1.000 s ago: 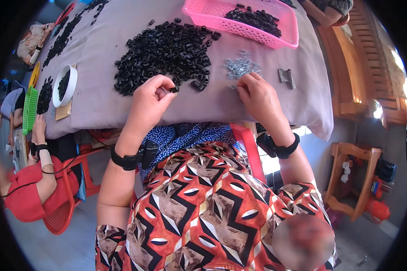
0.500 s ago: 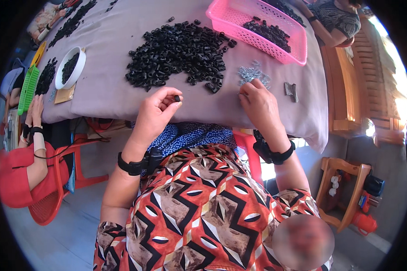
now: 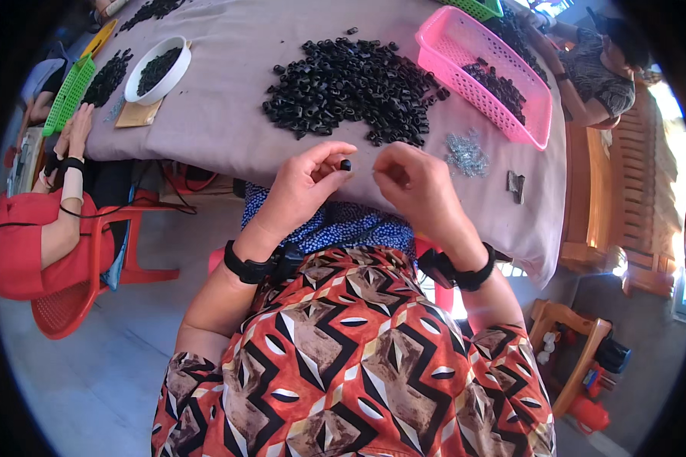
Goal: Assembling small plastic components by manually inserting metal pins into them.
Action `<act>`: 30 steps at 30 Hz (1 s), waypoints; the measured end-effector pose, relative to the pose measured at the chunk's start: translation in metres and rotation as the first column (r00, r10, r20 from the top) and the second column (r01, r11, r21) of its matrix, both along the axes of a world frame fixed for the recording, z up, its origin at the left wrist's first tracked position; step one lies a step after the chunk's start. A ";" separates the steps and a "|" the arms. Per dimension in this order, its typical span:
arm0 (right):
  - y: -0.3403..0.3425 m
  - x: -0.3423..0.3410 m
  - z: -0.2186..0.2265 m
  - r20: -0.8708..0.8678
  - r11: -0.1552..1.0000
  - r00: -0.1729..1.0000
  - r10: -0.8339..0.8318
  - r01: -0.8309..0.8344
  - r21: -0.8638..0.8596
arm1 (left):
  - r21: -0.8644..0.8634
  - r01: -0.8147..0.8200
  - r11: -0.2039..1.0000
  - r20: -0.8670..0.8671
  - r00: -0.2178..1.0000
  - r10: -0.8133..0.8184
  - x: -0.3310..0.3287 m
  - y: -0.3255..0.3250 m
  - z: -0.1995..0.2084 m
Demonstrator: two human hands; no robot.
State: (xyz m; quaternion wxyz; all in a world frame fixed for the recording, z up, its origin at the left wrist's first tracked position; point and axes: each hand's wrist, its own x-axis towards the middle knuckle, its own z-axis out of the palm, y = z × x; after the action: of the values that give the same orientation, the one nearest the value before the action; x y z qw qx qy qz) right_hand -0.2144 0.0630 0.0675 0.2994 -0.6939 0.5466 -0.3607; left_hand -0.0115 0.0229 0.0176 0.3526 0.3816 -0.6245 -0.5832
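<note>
My left hand [image 3: 306, 186] is closed, pinching a small black plastic piece [image 3: 345, 164] between thumb and fingers. Just to its right, my right hand [image 3: 423, 189] has thumb and forefinger pressed together; whatever they hold is too small to make out. The hands are apart, over the table's near edge. Beyond them lies a big heap of black plastic pieces [image 3: 347, 87], short and tube-like. Right of my right hand is a little pile of shiny small metal parts [image 3: 466, 154].
A pink perforated basket [image 3: 484, 95] with black pieces stands at the right. Near it lies a dark flat scrap [image 3: 516, 186]. At the left are a white bowl [image 3: 183, 65], a green basket [image 3: 68, 95] and a seated person in red [image 3: 34, 244]. Another person [image 3: 598, 84] sits far right.
My right hand has moved left from the metal pile toward my left hand, which still holds the black piece. The view has shifted, so the table things appear farther right.
</note>
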 end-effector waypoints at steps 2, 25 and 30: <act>-0.006 0.009 -0.004 0.008 1.000 1.000 0.020 -0.020 -0.011 | 0.064 -0.002 0.998 -0.038 0.999 0.004 0.004 -0.002 0.000; -0.010 0.030 -0.023 0.229 0.995 0.973 -0.045 0.022 0.100 | 0.152 0.168 0.974 -0.060 0.985 -0.161 0.016 -0.006 -0.005; -0.007 0.028 -0.022 0.235 0.998 0.972 0.001 -0.017 0.067 | 0.179 0.147 0.973 -0.131 0.984 -0.124 0.012 -0.003 -0.004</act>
State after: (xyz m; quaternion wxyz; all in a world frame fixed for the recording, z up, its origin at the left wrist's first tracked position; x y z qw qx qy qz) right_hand -0.1864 0.0557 0.0457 0.3872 -0.6383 0.5161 -0.4199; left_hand 0.0005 0.0194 0.0133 0.3110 0.3341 -0.5691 -0.6840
